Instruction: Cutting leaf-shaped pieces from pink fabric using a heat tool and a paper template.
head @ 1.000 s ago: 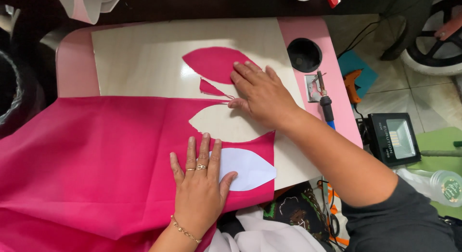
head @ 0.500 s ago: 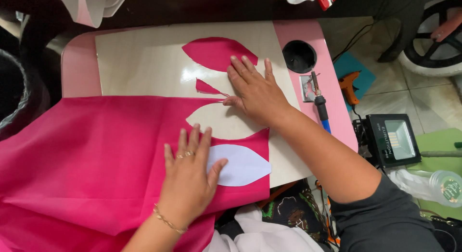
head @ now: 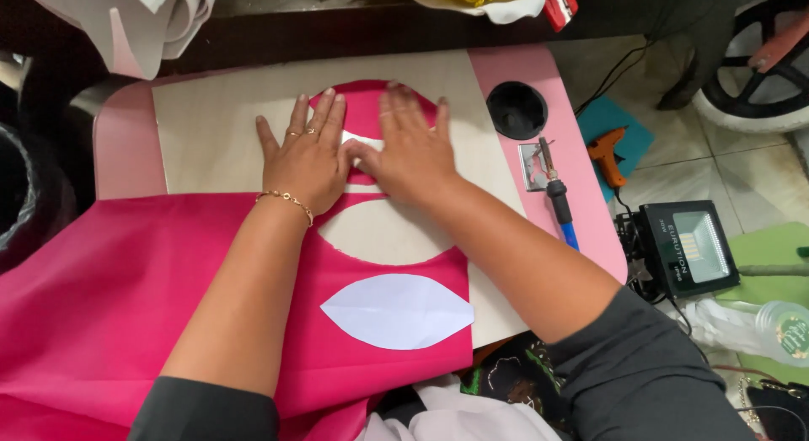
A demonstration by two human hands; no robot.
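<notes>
A black round cup (head: 517, 109) sits in the pink table's (head: 581, 167) far right part, with a blue-handled soldering tool (head: 556, 197) just below it. Off the table edge, an orange glue gun (head: 608, 151) and a small floodlight (head: 684, 249) rest on the tiled floor. A white leaf-shaped paper template (head: 397, 311) lies on the pink fabric (head: 101, 298), near the leaf-shaped hole (head: 383, 232) cut in it; nothing blocks the hands.

The left hand (head: 305, 159) and right hand (head: 407, 150) lie side by side, palms down, fingers spread flat, gripping nothing. Both press on a pink leaf-shaped cutout (head: 364, 112) and a small white scrap (head: 361, 143) between them, on the beige board (head: 211, 129) covering the table. Both forearms cross over the fabric.
</notes>
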